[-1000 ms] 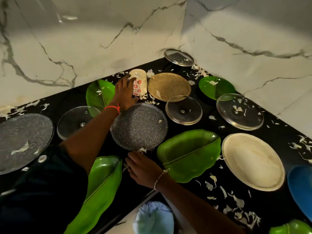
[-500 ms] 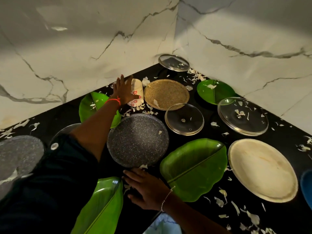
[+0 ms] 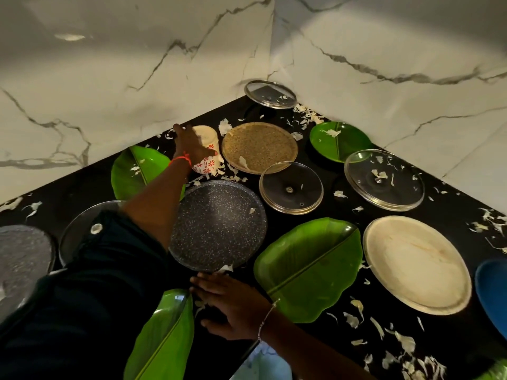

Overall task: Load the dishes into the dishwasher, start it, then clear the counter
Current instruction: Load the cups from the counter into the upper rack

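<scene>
**Left hand farther over the cup**

Since half a second ago our left hand (image 3: 194, 148) has reached farther towards the wall, and it now covers the near side of the cup (image 3: 206, 149), which sits at the back of the black surface (image 3: 472, 333). We cannot tell whether those fingers (image 3: 178, 128) clamp the cup or merely lie across it. Our right hand (image 3: 230, 305) lies flat on the surface, fingers (image 3: 204, 283) apart. Just right of that hand we see the big green leaf plate (image 3: 310, 270), and well beyond it the cream plate (image 3: 417, 264). The grey speckled plate (image 3: 219, 226) sits just ahead of the right fingers, between our two hands. The brown plate (image 3: 259, 148) lies just right of the left fingers, beside the cup. A glass lid (image 3: 290, 187) sits just nearer than the brown plate. White scraps (image 3: 406, 341) lie around both hands.
</scene>
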### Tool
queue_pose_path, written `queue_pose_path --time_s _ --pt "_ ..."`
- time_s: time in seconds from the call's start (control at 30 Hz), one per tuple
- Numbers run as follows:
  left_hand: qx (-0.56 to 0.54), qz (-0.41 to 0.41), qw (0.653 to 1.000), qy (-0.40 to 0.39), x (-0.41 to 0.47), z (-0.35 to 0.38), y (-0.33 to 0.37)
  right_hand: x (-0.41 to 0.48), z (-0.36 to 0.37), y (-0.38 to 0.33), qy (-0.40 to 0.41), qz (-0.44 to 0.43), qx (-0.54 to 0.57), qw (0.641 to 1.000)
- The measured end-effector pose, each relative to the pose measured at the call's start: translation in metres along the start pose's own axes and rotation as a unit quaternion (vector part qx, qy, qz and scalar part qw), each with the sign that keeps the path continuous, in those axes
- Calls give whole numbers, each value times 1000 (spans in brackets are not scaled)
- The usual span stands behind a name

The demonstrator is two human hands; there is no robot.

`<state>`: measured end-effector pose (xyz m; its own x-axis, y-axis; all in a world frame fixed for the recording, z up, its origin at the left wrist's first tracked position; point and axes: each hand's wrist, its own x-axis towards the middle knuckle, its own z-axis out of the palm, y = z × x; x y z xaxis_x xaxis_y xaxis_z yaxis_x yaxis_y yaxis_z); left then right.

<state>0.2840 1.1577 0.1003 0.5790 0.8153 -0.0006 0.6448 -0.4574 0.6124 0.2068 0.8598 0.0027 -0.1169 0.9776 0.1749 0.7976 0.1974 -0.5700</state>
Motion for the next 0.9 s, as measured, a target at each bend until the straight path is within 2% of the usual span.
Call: queue_pose_path --time_s 0.07,0.33,0.53,0.7,0.9 --pt "-32 -4 999 11 -5 2 1 0 1 0 0 -2 -1 1000" --pt "-32 36 997 66 -34 -6 10 0 3 1 -3 -7 -1 1000" --pt "-110 48 988 93 -71 -21 22 1 5 0 0 4 -33 999" --pt "-134 76 985 80 -127 -37 31 -1 0 -8 -21 23 -77 997" --pt "-217 106 969 45 -220 -53 42 -5 0 -21 -49 35 -178 982"
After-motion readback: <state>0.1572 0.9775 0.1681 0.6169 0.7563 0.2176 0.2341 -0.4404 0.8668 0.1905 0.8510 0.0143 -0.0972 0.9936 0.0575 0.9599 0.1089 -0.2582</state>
